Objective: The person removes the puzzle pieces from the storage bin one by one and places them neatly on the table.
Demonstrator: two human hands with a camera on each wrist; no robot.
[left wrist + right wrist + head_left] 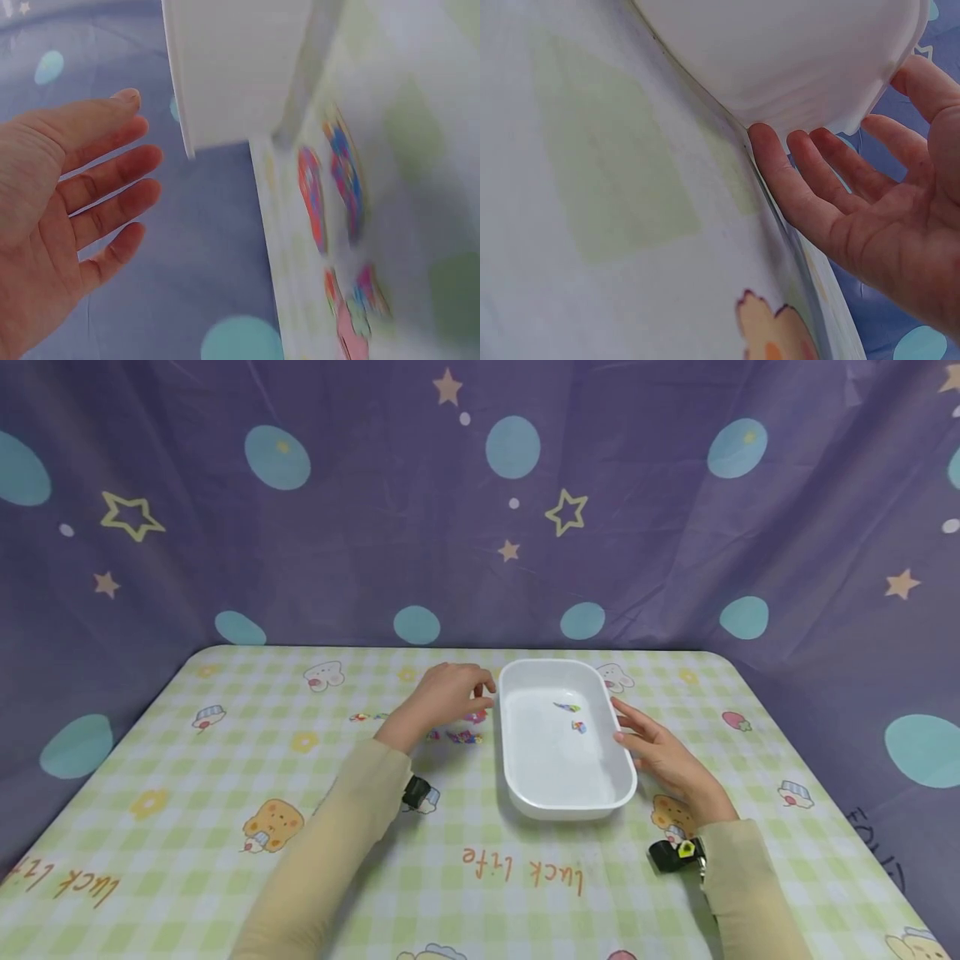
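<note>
A white rectangular tub stands on the table, with two small flat colourful pieces on its floor. My right hand is at the tub's right side; its gently bent fingertips touch the outer wall near the rim in the right wrist view. Beyond the tub's left wall, my left hand hovers with loosely bent fingers and nothing visible between them. Beneath and beside that hand lie several small flat colourful pieces, also seen in the left wrist view as red and blue pieces; their exact kind is unclear.
A green-and-white checked cloth printed with cartoon figures covers the table. Behind it hangs a purple curtain with stars and blue ovals. Black straps go round the wrists over beige sleeves.
</note>
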